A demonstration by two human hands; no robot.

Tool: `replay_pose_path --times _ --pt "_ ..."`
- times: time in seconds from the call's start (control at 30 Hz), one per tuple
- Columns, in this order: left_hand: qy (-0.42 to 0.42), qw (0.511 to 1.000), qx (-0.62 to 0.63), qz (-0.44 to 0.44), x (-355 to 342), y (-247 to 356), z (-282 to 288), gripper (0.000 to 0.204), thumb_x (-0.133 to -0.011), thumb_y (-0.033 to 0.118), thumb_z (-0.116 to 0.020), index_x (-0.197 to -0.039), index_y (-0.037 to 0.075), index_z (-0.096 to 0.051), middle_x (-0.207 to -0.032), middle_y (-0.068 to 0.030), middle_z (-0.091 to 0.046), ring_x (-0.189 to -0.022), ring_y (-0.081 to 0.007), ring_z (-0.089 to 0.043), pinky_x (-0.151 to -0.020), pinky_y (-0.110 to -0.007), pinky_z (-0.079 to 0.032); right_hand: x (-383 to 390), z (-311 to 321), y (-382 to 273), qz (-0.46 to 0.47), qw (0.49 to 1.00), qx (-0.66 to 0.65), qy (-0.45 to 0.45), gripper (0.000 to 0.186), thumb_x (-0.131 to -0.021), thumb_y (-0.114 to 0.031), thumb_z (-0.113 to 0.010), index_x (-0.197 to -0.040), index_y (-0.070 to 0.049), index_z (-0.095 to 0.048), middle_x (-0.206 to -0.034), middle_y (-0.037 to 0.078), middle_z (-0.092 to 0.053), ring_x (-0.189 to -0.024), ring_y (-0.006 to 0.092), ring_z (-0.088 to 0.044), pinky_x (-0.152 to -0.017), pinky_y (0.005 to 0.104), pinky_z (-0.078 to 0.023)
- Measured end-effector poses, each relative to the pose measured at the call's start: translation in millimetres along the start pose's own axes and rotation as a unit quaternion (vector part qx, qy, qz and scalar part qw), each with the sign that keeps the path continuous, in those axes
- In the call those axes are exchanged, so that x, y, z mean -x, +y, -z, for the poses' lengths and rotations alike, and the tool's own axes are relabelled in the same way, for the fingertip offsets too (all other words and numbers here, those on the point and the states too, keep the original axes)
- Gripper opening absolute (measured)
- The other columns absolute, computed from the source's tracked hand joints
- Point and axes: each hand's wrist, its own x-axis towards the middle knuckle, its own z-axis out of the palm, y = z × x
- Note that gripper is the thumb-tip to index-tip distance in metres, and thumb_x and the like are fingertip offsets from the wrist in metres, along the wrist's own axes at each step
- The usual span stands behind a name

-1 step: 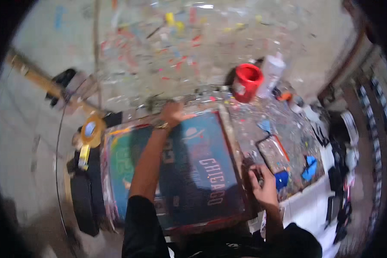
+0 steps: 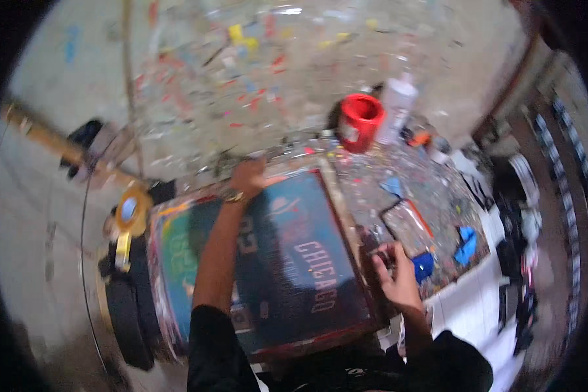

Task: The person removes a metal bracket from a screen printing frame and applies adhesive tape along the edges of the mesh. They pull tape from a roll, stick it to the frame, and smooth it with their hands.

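A screen-printing screen (image 2: 281,248) with a blue-grey mesh, pale lettering and a green patch lies on a platen in the middle of the view. My left hand (image 2: 248,178), a watch on its wrist, grips the far edge of the frame, fingers curled over it. Beside the frame's right edge, my right hand (image 2: 392,268) has fingers curled round something dark that I cannot make out. Just right of that hand are a dark blue cloth (image 2: 423,268), a flat rectangular object with an orange edge (image 2: 408,221) and a light blue scrap (image 2: 465,247).
A red tub (image 2: 361,123) and a white bottle (image 2: 395,111) stand at the back of the paint-spattered surface, against a stained wall. Yellow tape rolls (image 2: 132,210) and a dark padded block (image 2: 125,313) are at the left. Dark racks (image 2: 555,196) line the right side.
The whole scene has shifted slightly left in the view. My two hands keep almost the same places on and beside the screen frame.
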Motion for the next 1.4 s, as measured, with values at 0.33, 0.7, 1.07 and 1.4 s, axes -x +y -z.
replay_pose_path --times 0.33,0.7,1.07,1.4 --pt "0.037 0.999 0.012 0.022 4 -1 -3 0.078 -0.076 0.076 -0.069 -0.113 0.008 -0.072 -0.100 -0.0199 -0.072 -0.096 -0.0380 -0.069 -0.085 -0.051 -0.054 -55 7 -46 0.185 0.973 -0.040 -0.129 0.029 -0.097 -0.022 -0.070 -0.116 0.000 -0.067 -0.097 0.018 -0.072 -0.087 0.0264 -0.069 -0.080 0.0387 -0.052" --pt "0.145 0.988 0.040 -0.016 19 -21 -4 0.070 -0.072 0.061 -0.082 -0.111 0.004 -0.070 -0.108 -0.0209 -0.071 -0.102 -0.0398 -0.068 -0.092 -0.048 -0.053 -209 -114 -112 0.176 0.955 -0.042 -0.234 0.026 -0.092 -0.027 -0.077 -0.085 -0.002 -0.077 -0.066 0.004 -0.073 -0.059 0.0056 -0.062 -0.057 0.0292 -0.049" --pt "0.097 0.968 0.229 -0.032 27 -36 5 0.077 -0.072 0.042 -0.088 -0.128 0.003 -0.054 -0.107 -0.0200 -0.069 -0.104 -0.0409 -0.066 -0.090 -0.048 -0.054 -295 -233 -119 0.145 0.968 0.134 -0.153 0.043 -0.080 -0.047 -0.083 -0.077 -0.005 -0.079 -0.073 0.012 -0.074 -0.067 0.0219 -0.070 -0.067 0.0385 -0.054" --pt "0.047 0.992 0.106 -0.041 26 -38 0 0.061 -0.079 0.038 -0.076 -0.128 0.005 -0.059 -0.116 -0.0228 -0.067 -0.115 -0.0411 -0.061 -0.103 -0.049 -0.045 -307 -239 -97 0.160 0.949 0.210 -0.171 0.058 -0.078 -0.058 -0.080 -0.086 -0.001 -0.079 -0.090 0.025 -0.074 -0.089 0.0391 -0.073 -0.083 0.0463 -0.056"
